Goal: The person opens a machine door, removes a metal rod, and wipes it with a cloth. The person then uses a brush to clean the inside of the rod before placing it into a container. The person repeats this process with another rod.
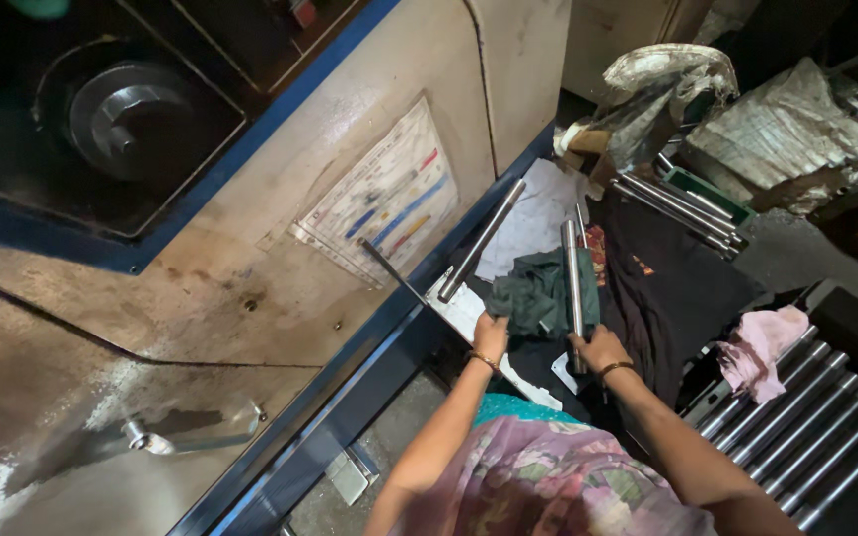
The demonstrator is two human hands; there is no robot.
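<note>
Head view, looking down: the right hand point(600, 349) is wrapped tight around the lower end of a steel rod point(573, 278), which stands nearly upright in the frame against a dark green cloth point(538, 296). The left hand point(491, 335) pinches the cloth's lower edge, fingers closed on it. A second steel rod point(482, 240) lies slanted just left on white paper point(538, 213). More rods point(806, 417) lie in a row at lower right, a pink rag point(762, 347) draped over them
</note>
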